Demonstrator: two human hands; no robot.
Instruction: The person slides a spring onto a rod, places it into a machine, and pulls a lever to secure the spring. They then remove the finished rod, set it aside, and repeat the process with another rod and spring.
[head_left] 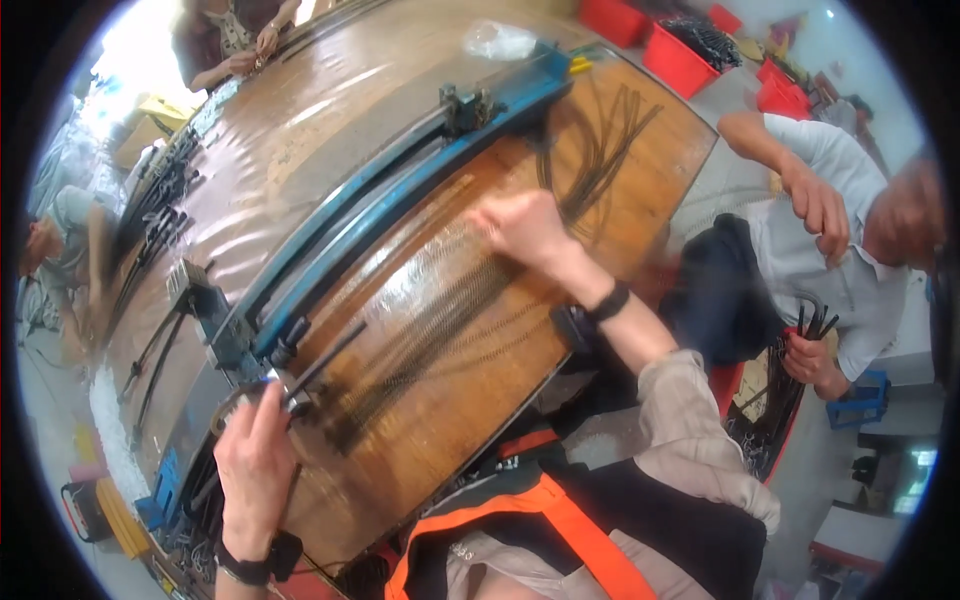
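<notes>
A long blue metal rail fixture (375,217) lies slantwise across the table, with a metal clamp block (212,318) at its near left end. My left hand (255,455) is beside that block, its fingers closed around a small part by a round metal piece; the part is mostly hidden. A dark rod (335,355) juts out by those fingers. My right hand (528,232) is closed like a fist above the wood and somewhat blurred; what it holds, if anything, cannot be made out. Below it lies a bundle of long, dark braided lengths (440,318).
More thin dark lengths (605,150) lie at the table's far right, near a clear plastic bag (500,40). Dark cable-like pieces (160,225) line the left side. At right a co-worker's hand (812,358) grips black pieces above a red bin. Red tubs (680,58) stand behind; others work around the table.
</notes>
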